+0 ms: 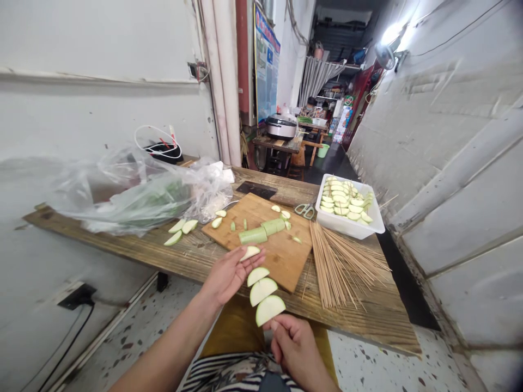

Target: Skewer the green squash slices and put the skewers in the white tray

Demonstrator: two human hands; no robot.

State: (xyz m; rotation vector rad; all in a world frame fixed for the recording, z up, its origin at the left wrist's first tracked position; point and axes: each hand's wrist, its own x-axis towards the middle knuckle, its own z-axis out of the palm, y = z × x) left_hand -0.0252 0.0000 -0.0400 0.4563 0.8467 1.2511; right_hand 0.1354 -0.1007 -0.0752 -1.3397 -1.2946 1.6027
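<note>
My right hand [296,345] is closed in a pinch at the near end of a row of half-moon zucchini slices [263,292], lined up as on a skewer; the skewer itself is mostly covered. Between the fingers and thumb of my left hand [229,276] is another zucchini slice [250,253], just past the far end of that row. Below the left hand's slice the palm is turned up. Beyond both hands lies a wooden cutting board [281,267], bearing green zucchini pieces [253,235] and small offcuts.
Loose bamboo skewers [335,267] fan out right of the board. Behind them stands a white tub [351,231] of skewered slices, with scissors [304,209] beside it. Plastic bags [134,190] and several slices [174,238] lie at the left. A dark flat object [256,189] sits behind the board.
</note>
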